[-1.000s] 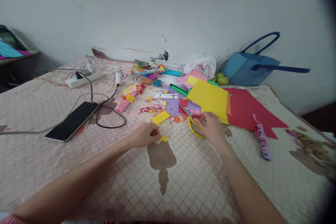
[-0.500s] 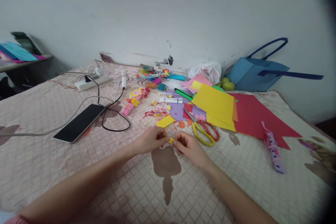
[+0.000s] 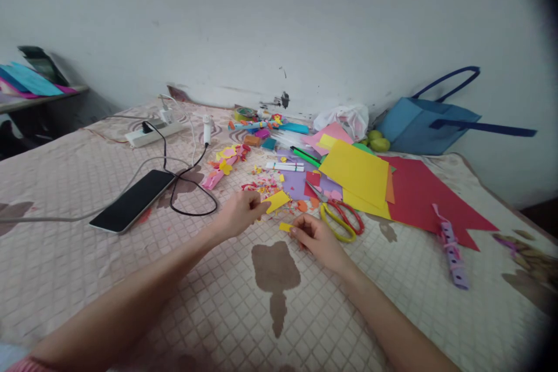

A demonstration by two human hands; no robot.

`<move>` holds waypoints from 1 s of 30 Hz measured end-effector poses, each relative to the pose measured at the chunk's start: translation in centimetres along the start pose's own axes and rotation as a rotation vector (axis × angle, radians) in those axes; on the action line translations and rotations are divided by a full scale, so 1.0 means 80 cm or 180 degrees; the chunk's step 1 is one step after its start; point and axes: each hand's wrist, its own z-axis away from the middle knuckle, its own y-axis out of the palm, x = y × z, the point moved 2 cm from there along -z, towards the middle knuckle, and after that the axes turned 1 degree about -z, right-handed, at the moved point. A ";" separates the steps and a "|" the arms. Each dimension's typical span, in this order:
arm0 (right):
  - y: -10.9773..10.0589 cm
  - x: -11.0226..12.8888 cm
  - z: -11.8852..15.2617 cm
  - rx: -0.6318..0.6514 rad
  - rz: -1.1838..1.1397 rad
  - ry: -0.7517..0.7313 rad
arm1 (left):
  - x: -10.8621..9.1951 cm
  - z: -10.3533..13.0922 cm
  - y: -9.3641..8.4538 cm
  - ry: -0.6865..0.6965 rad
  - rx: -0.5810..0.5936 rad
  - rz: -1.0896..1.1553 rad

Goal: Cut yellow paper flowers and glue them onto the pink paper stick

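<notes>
My right hand (image 3: 317,239) pinches a small yellow piece of paper (image 3: 285,226) between thumb and finger, just above the patterned cloth. My left hand (image 3: 242,212) is apart from it, up and to the left, with its fingers closed. Its fingertips overlap the left edge of a larger yellow paper rectangle (image 3: 279,201); whether they grip anything is hidden. Right of my right hand lie scissors with one yellow and one red handle (image 3: 335,221), their blades pointing away over a purple sheet (image 3: 294,186).
Paper scraps (image 3: 268,183) are scattered beyond my hands. Yellow sheets (image 3: 355,174) and a red sheet (image 3: 425,192) lie to the right, near a purple decorated roll (image 3: 453,256). A black-screened phone (image 3: 133,200) and cables are on the left. A blue bag (image 3: 427,125) stands against the wall.
My left hand has let go of the small yellow piece and moved up and left, to the larger yellow rectangle. My right hand keeps the small piece, almost in place.
</notes>
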 end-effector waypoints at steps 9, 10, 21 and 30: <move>0.005 0.006 0.006 0.0065 0.0036 -0.0115 | -0.020 0.017 0.036 0.0301 0.0661 0.0910; 0.006 0.007 0.007 0.0060 -0.0019 -0.0074 | -0.021 0.018 0.038 0.0223 0.0698 0.0969; 0.001 0.007 0.005 -0.0011 -0.0154 0.0136 | 0.001 0.000 0.018 -0.0129 -0.0236 0.1004; 0.003 0.008 0.006 0.0194 -0.0015 0.0109 | 0.010 -0.012 -0.001 0.0035 -0.0585 0.0064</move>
